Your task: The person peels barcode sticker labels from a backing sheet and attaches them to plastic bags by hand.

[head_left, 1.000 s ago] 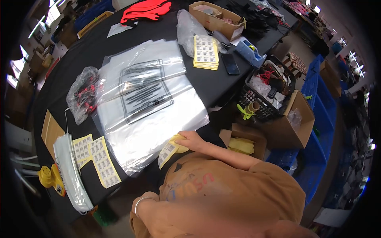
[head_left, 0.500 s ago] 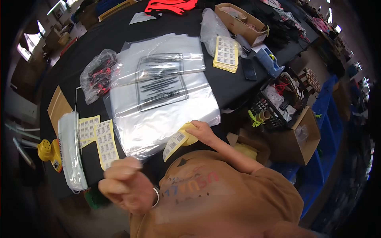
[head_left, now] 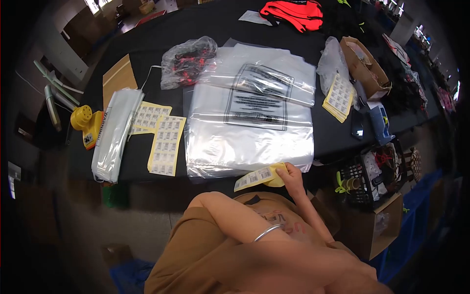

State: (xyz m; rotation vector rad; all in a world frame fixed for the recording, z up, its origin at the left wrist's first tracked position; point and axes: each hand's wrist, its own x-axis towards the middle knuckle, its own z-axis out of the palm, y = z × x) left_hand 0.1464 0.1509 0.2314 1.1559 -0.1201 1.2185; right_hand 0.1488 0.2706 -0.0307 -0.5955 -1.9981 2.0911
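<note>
My right hand (head_left: 293, 180) pinches a curled sheet of barcode labels (head_left: 253, 178) with a yellow backing, at the near edge of the clear plastic bags. My left forearm folds across my body, with a silver bangle (head_left: 268, 232) at the wrist. Past the bangle, my left hand (head_left: 285, 236) is mostly hidden or blurred against my chest, and its fingers do not show. Just beyond the label sheet lies the stack of clear plastic bags (head_left: 254, 147), printed with a black warning text box.
Left of the stack lie more label sheets (head_left: 167, 146), a folded plastic bag bundle (head_left: 115, 134) and a yellow tool (head_left: 88, 125). A bag of red-and-black items (head_left: 188, 63) sits behind. At right are a label stack (head_left: 339, 98), a phone (head_left: 357, 128), a cardboard box (head_left: 364, 68) and a black basket (head_left: 355, 183).
My left hand has swung from the table's near left side in across my chest. My right hand keeps hold of the label sheet. The view has turned left, so the table sits further right.
</note>
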